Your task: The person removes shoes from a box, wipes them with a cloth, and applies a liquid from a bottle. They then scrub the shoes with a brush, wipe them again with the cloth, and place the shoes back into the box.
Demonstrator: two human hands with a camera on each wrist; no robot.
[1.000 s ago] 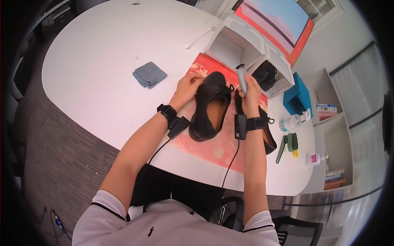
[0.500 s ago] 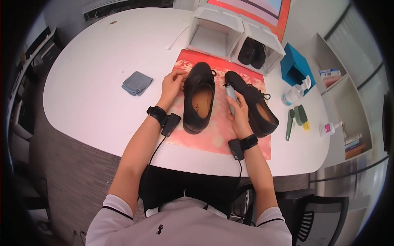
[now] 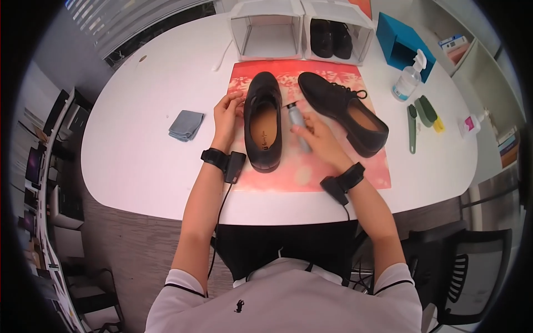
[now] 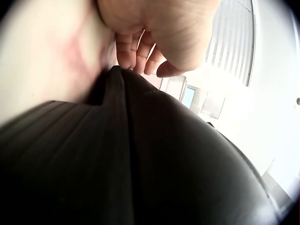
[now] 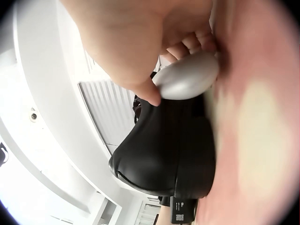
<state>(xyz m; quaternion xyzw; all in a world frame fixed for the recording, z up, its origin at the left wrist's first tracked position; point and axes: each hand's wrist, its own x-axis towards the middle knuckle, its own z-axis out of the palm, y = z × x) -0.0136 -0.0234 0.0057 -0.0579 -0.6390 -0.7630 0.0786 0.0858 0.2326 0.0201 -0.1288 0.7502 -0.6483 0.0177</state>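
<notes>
Right hand point(image 3: 321, 137) gripping grey tube point(image 3: 295, 115), now nearer left shoe point(image 3: 264, 126), left hand point(image 3: 226, 116) relaxed beside it

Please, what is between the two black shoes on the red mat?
In the head view, the right hand holds a grey container between them, with mat showing around.

A folded grey cloth point(image 3: 186, 125) lies on the left of a white rounded table point(image 3: 133, 172). Toward the back stand two white open-fronted boxes point(image 3: 265, 11), the right one holding black shoes point(image 3: 322, 40). Right of them is a blue open box point(image 3: 410, 34); nearer, a clear spray bottle point(image 3: 406, 85) and two green brushes point(image 3: 426, 111).
</notes>
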